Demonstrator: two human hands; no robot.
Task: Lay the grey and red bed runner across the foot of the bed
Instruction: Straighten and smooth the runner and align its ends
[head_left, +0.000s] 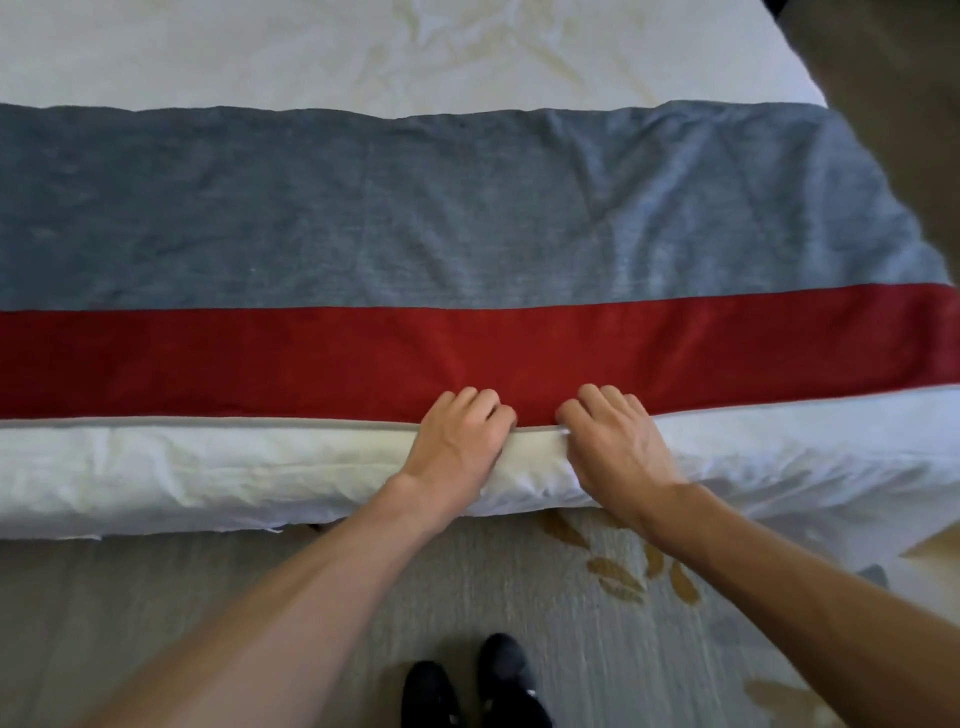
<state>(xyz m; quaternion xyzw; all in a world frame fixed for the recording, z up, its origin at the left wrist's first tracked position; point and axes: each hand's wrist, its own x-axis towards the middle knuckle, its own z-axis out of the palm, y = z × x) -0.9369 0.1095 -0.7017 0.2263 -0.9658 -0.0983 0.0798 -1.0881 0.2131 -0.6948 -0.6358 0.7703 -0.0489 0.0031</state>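
The grey and red bed runner (415, 218) lies spread across the foot of the white bed (208, 52), its wide grey band farther from me and its red band with grey piping nearest. The runner reaches past the frame on the left and hangs over the bed's right side. My left hand (457, 431) and my right hand (613, 436) sit close together at the runner's near edge, fingers curled and pinching the red hem. Small creases fan out in the red cloth just above both hands.
The white duvet's front edge (182, 473) bulges below the runner. A pale carpet with yellow leaf shapes (623, 577) lies under me, and my black shoes (467, 686) stand close to the bed. A brown surface (904, 104) fills the upper right.
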